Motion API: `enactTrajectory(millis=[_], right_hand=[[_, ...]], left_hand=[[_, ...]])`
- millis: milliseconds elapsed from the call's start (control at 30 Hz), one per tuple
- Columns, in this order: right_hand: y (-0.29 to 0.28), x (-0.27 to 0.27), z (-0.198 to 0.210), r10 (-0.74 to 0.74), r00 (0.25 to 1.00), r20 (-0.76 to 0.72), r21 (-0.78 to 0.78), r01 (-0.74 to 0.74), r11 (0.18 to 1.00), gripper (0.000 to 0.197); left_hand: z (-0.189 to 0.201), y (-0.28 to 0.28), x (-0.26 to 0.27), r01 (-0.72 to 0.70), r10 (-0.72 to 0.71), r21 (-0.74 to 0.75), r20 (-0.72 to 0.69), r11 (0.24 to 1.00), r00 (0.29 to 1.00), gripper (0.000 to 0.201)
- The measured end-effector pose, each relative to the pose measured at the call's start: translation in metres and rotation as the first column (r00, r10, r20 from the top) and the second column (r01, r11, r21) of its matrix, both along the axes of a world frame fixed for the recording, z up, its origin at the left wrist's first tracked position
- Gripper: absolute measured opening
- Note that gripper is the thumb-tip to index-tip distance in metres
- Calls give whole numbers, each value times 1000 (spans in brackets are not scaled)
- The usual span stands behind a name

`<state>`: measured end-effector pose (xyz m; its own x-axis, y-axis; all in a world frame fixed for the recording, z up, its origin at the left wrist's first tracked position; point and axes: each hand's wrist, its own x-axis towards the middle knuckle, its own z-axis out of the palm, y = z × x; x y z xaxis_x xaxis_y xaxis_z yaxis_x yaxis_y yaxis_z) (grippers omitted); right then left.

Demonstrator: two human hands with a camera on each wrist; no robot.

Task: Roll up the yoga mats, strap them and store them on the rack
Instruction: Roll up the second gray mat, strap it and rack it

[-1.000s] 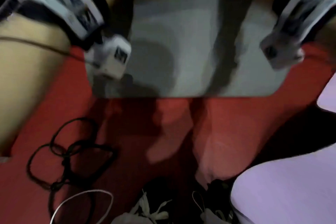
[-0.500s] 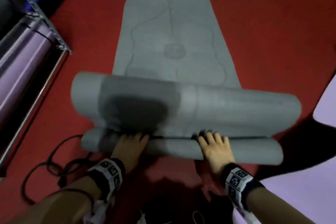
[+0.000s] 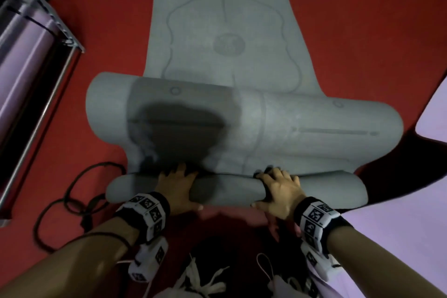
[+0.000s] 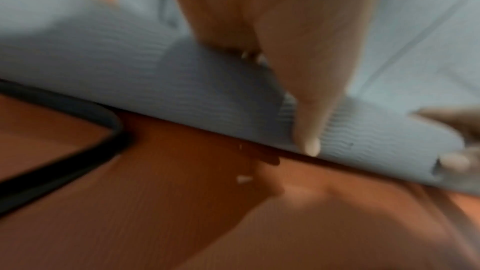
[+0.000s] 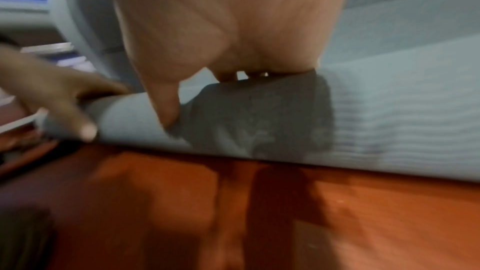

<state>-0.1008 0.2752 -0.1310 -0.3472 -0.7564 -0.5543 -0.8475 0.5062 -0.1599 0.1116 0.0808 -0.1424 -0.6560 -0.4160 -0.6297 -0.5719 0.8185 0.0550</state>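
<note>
Nearest the person, on the red floor (image 3: 362,19), lies the rolled end of the grey mat (image 3: 229,189), a tight roll lying crosswise. Both hands sit on that roll: the left hand (image 3: 177,189) left of its middle, fingers curled over the top and thumb down the near side, and the right hand (image 3: 281,190) right of middle, gripping the same way. Just beyond the roll the mat bulges up in a loose fold, then runs flat away. Left of the roll lies a black strap (image 3: 72,201); farther left stands the rack (image 3: 67,38) holding a purple mat (image 3: 26,55).
</note>
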Motion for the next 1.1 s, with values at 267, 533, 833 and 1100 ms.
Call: enactTrajectory(millis=[267, 533, 833, 1100], right_hand=[[2, 16, 2, 86, 994, -67, -95, -92, 991, 71], [19, 26, 2, 61, 998, -2, -167, -61, 984, 54], [15, 21, -12, 92, 996, 18, -3, -92, 996, 72], [21, 28, -17, 52, 998, -41, -26, -53, 998, 77]], left_hand=[[-12, 27, 24, 79, -107, -137, -204, 987, 973, 82], [-12, 63, 27, 199, -373, -348, -561, 916, 739, 69], [-16, 70, -3, 325, -329, -58, -250, 944, 910, 79], [-9, 63, -22, 262, -256, 18, -158, 965, 954, 61]])
